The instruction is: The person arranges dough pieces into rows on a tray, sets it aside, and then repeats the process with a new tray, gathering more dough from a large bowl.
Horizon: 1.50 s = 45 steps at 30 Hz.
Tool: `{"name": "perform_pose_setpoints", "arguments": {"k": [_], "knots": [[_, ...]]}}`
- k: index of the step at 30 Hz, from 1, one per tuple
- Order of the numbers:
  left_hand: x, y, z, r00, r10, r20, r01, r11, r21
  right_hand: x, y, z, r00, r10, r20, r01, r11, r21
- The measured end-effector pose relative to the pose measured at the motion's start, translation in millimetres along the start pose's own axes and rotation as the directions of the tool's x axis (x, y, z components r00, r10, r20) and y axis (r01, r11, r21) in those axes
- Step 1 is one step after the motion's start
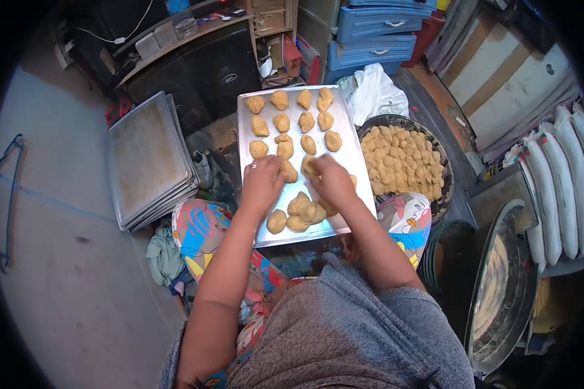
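A metal baking tray (353,152) rests across my lap and holds several tan dough pieces in rows, with a loose heap (302,211) at its near end. My left hand (263,181) lies fingers-down on the tray's middle and touches a dough piece (288,171). Beside it, my right hand (331,180) is curled around another dough piece (309,166), pressing it to the tray. The two hands almost touch.
A round dark basin (442,188) full of dough pieces sits right of the tray. A stack of empty trays (150,159) lies on the floor at left. A floury round pan (503,285) stands at right; drawers and shelves are behind.
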<state>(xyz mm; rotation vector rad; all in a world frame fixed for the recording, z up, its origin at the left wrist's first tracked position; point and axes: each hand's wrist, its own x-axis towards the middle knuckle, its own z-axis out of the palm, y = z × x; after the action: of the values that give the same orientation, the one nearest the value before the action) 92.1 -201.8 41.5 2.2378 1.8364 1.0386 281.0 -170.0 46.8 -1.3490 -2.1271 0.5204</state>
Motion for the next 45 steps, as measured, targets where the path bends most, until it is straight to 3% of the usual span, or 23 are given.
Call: {"name": "perform_pose_setpoints", "arguments": {"k": [1, 6, 8, 10, 11, 13, 14, 15, 16, 19, 21, 23, 24, 26, 32, 34, 36, 38, 39, 41, 42, 44, 45], "knots": [[1, 3, 5, 0.99, 0.017, 0.138, -0.022, 0.999, 0.037, -5, 12, 0, 1.0, 0.005, -0.005, -0.005, 1.0, -0.003], [-1, -5, 11, 0.947, 0.014, 0.322, -0.008, 1.0, -0.019, -30, 25, -20, 0.98, 0.017, 0.196, 0.041, 0.958, -0.285], [4, -1, 5, 0.922, 0.02, 0.388, -0.028, 0.999, 0.016, -30, 30, -24, 0.984, -0.047, 0.17, 0.096, 0.953, -0.289], [13, 12, 6, 0.946, 0.04, 0.323, -0.055, 0.998, 0.038, -23, 23, -37, 0.967, 0.198, 0.159, -0.213, 0.974, 0.082], [15, 19, 9, 0.964, 0.053, 0.261, -0.071, 0.996, 0.061, -18, 24, -38, 0.968, 0.194, 0.161, -0.209, 0.974, 0.084], [23, 23, 31, 0.975, 0.089, 0.205, -0.096, 0.995, 0.022, -5, 28, -40, 0.936, 0.34, -0.095, -0.314, 0.925, 0.213], [28, 25, 40, 0.981, 0.13, 0.145, -0.129, 0.992, -0.017, 0, 38, -34, 0.936, 0.34, -0.094, -0.315, 0.925, 0.215], [32, 27, 44, 0.944, 0.082, 0.32, -0.081, 0.997, -0.018, 5, 51, -23, 0.952, 0.274, -0.136, -0.264, 0.96, 0.089], [31, 29, 49, 0.944, 0.083, 0.319, -0.082, 0.996, -0.018, 7, 65, -13, 0.965, 0.202, -0.17, -0.211, 0.977, -0.04], [31, 31, 55, 0.882, 0.083, 0.464, -0.055, 0.996, -0.072, 7, 71, -14, 0.96, 0.246, -0.13, -0.251, 0.968, -0.019], [19, 30, 53, 0.927, 0.124, 0.355, -0.125, 0.992, -0.022, -1, 72, -15, 0.966, 0.251, -0.069, -0.25, 0.968, 0.022], [3, 32, 41, 0.964, 0.165, 0.208, -0.176, 0.984, 0.033, -16, 69, -17, 0.959, 0.205, -0.198, -0.188, 0.977, 0.103], [-6, 39, 24, 0.966, 0.15, 0.21, -0.163, 0.986, 0.042, -23, 65, -20, 0.962, 0.2, -0.185, -0.183, 0.977, 0.109], [-30, 49, -5, 0.96, -0.11, 0.258, 0.098, 0.993, 0.057, -38, 54, -32, 0.933, 0.356, 0.047, -0.359, 0.929, 0.094], [-99, 21, -26, 0.923, -0.179, 0.341, 0.224, 0.97, -0.098, -66, 45, -51, 0.86, 0.446, 0.248, -0.448, 0.893, -0.054], [-102, 20, -23, 0.932, -0.197, 0.305, 0.24, 0.964, -0.111, -72, 34, -49, 0.995, 0.101, -0.025, -0.104, 0.961, -0.257], [-94, 24, -22, 0.892, -0.369, 0.262, 0.418, 0.894, -0.162, -72, 23, -45, 0.991, -0.112, 0.079, 0.12, 0.987, -0.108], [-89, 23, -18, 0.902, -0.367, 0.228, 0.408, 0.897, -0.169, -74, 14, -30, 0.954, -0.284, 0.095, 0.292, 0.953, -0.081], [-86, 26, -17, 0.952, -0.263, 0.155, 0.276, 0.959, -0.063, -76, 18, -25, 0.955, -0.281, 0.092, 0.289, 0.954, -0.083], [-80, 33, -15, 0.989, -0.058, 0.135, 0.054, 0.998, 0.038, -72, 21, -20, 0.977, -0.122, 0.178, 0.152, 0.974, -0.166], [-78, 36, -13, 0.99, -0.06, 0.13, 0.055, 0.998, 0.038, -70, 20, -23, 0.976, -0.126, 0.179, 0.157, 0.973, -0.168], [-73, 44, -8, 0.952, 0.179, 0.247, -0.175, 0.984, -0.036, -67, 18, -32, 0.999, 0.041, 0.013, -0.039, 0.993, -0.107], [-73, 48, -6, 0.958, 0.137, 0.252, -0.114, 0.988, -0.104, -64, 18, -31, 0.996, 0.085, 0.007, -0.084, 0.992, -0.099]]}}
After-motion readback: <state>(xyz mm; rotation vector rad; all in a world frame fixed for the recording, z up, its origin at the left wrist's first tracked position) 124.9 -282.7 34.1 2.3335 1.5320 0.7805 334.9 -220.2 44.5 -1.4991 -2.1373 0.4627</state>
